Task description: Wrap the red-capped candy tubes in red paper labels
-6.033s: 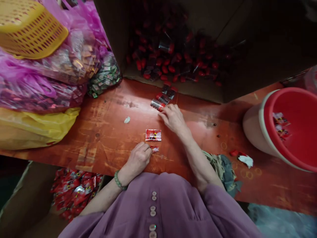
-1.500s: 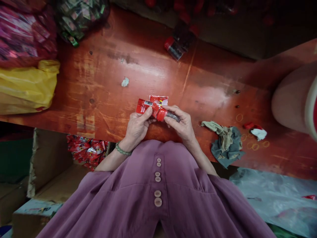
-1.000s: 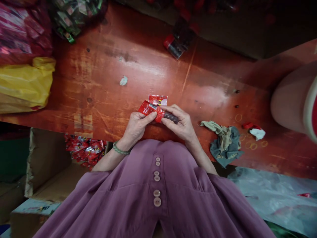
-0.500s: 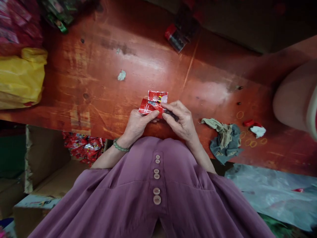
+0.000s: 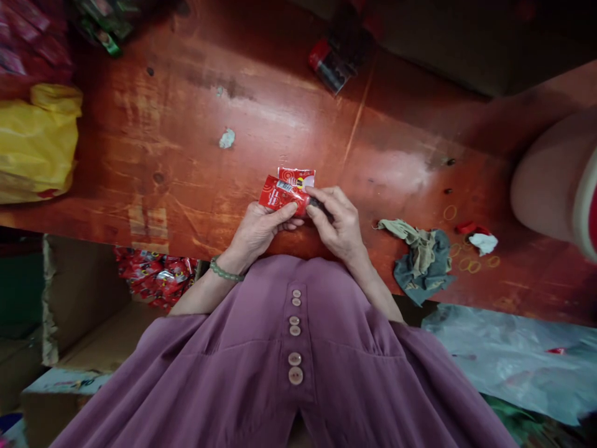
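Observation:
In the head view, my left hand [image 5: 263,227] pinches a small printed red packet [image 5: 278,196] between thumb and fingers, just above the table's near edge. A barcode shows on the packet. My right hand [image 5: 340,221] is closed at the packet's right end, thumb and fingertips on a dark bundle [image 5: 318,203] that meets the packet. How far the bundle reaches inside is hidden by the fingers. Another red printed piece [image 5: 297,172] shows just behind the packet; whether it is joined to it I cannot tell.
On the reddish wooden table [image 5: 186,155] are a yellow bag [image 5: 40,146], a dark-filled packet with a red end [image 5: 330,65], a crumpled grey cloth [image 5: 422,261], several rubber bands and a pale bucket [image 5: 543,180]. Below left, a cardboard box [image 5: 88,298] stands beside red packets [image 5: 161,274].
The packet has tilted and now shows more of its printed face and barcode. My fingers have shifted slightly around it. The whole view has moved a little.

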The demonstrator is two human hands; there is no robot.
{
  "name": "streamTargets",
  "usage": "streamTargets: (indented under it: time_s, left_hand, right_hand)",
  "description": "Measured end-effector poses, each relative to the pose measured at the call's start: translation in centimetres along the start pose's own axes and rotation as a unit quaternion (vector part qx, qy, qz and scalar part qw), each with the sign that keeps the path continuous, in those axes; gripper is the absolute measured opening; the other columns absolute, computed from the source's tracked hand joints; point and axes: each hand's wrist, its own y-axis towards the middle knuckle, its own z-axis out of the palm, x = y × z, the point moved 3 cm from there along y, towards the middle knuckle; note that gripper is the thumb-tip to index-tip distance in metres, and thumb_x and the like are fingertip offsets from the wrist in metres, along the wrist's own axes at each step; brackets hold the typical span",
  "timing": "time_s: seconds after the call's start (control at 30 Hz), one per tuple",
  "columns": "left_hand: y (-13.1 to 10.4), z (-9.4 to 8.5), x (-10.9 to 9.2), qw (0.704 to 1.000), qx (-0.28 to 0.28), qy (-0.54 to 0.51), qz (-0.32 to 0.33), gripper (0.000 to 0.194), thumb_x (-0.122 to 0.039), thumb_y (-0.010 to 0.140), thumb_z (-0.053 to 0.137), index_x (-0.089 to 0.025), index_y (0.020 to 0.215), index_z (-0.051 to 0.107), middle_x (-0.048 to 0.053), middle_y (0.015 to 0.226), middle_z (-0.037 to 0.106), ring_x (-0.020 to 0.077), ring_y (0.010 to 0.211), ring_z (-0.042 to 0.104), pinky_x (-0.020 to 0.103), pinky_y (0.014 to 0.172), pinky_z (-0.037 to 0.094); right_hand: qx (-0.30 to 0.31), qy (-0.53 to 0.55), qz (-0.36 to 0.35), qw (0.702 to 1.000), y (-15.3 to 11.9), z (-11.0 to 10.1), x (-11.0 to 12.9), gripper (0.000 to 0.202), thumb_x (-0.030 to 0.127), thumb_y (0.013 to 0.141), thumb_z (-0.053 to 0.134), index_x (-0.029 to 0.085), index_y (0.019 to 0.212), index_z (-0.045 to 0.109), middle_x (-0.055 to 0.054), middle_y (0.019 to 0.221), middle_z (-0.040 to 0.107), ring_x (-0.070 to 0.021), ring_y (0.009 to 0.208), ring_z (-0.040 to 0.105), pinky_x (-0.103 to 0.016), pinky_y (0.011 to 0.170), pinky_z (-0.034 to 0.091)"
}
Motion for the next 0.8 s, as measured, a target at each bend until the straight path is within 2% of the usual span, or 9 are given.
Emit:
streamTargets:
  time_s: [0.07, 0.13, 0.3, 0.4, 0.47, 0.57, 0.7, 0.8]
  left_hand:
    - [-0.1, 0.1, 0.1, 1.0, -0.013, -0.005, 0.011, 0.039, -0.043, 0.056, 0.091, -0.015, 0.077, 0.075, 0.002, 0.07, 0.076, 0.0109, 0.058, 0.069, 0.021, 0.062, 0.056]
    - [-0.2, 0.2, 0.3, 0.999, -0.025, -0.001, 0.025, 0.038, -0.043, 0.055, 0.091, -0.015, 0.075, 0.075, 0.001, 0.067, 0.074, 0.0097, 0.056, 0.068, 0.02, 0.06, 0.056]
    - [0.1, 0.3, 0.7, 0.997, -0.031, 0.061, 0.035, 0.041, -0.051, 0.061, 0.086, -0.013, 0.074, 0.076, 0.004, 0.064, 0.074, 0.0109, 0.054, 0.067, 0.021, 0.058, 0.056]
    - [0.5, 0.2, 0.5, 0.994, -0.035, 0.084, 0.068, 0.041, -0.053, 0.062, 0.085, -0.013, 0.069, 0.075, 0.004, 0.062, 0.073, 0.0098, 0.053, 0.065, 0.02, 0.058, 0.055]
    - [0.7, 0.1, 0.3, 0.993, -0.033, 0.076, 0.078, 0.04, -0.053, 0.063, 0.084, -0.014, 0.07, 0.075, 0.003, 0.064, 0.073, 0.0094, 0.054, 0.065, 0.02, 0.059, 0.055]
    - [0.8, -0.3, 0.2, 0.994, -0.034, 0.069, 0.083, 0.039, -0.052, 0.063, 0.085, -0.015, 0.072, 0.076, 0.002, 0.064, 0.073, 0.0091, 0.054, 0.064, 0.021, 0.06, 0.055]
    - [0.7, -0.9, 0.2, 0.991, -0.029, 0.099, 0.088, 0.036, -0.05, 0.064, 0.085, -0.016, 0.074, 0.076, 0.001, 0.065, 0.072, 0.0099, 0.057, 0.064, 0.021, 0.06, 0.055]
    - [0.5, -0.8, -0.1, 0.992, -0.016, 0.096, 0.077, 0.041, -0.055, 0.065, 0.083, -0.016, 0.071, 0.075, 0.002, 0.065, 0.072, 0.0096, 0.055, 0.063, 0.022, 0.059, 0.055]
  right_hand:
    - [-0.015, -0.079, -0.043, 0.996, -0.3, 0.1, 0.7, 0.032, 0.033, 0.098, 0.051, 0.025, 0.127, 0.063, -0.008, 0.107, 0.062, -0.0201, 0.101, 0.062, -0.038, 0.087, 0.057]
    - [-0.037, -0.102, -0.051, 0.993, -0.6, 0.5, 0.9, 0.031, 0.031, 0.098, 0.052, 0.024, 0.127, 0.062, -0.009, 0.106, 0.062, -0.0203, 0.1, 0.062, -0.038, 0.085, 0.058]
    - [-0.113, -0.039, 0.013, 0.993, -1.2, 1.8, 0.8, 0.025, 0.027, 0.099, 0.051, 0.024, 0.121, 0.061, -0.005, 0.099, 0.062, -0.0168, 0.092, 0.062, -0.036, 0.084, 0.057]
    - [-0.134, -0.038, 0.014, 0.99, -1.2, 2.2, 0.8, 0.026, 0.031, 0.098, 0.052, 0.025, 0.122, 0.061, -0.006, 0.102, 0.06, -0.0183, 0.094, 0.061, -0.039, 0.087, 0.056]
    - [-0.116, -0.011, 0.025, 0.993, -1.0, 2.2, 0.6, 0.028, 0.034, 0.098, 0.05, 0.025, 0.124, 0.06, -0.007, 0.105, 0.061, -0.0191, 0.097, 0.062, -0.04, 0.09, 0.055]
    - [-0.047, 0.034, 0.046, 0.997, -0.5, 1.7, 0.1, 0.034, 0.037, 0.096, 0.055, 0.026, 0.129, 0.058, -0.007, 0.113, 0.065, -0.0202, 0.104, 0.062, -0.042, 0.096, 0.053]
    - [0.047, 0.028, 0.025, 0.998, 0.2, 0.3, -0.2, 0.041, 0.039, 0.09, 0.065, 0.026, 0.128, 0.061, -0.006, 0.12, 0.069, -0.0207, 0.106, 0.066, -0.041, 0.097, 0.053]
    - [0.074, 0.027, 0.007, 0.997, 0.6, -0.5, -0.2, 0.038, 0.039, 0.088, 0.068, 0.025, 0.123, 0.065, -0.005, 0.116, 0.072, -0.0204, 0.103, 0.069, -0.04, 0.095, 0.055]
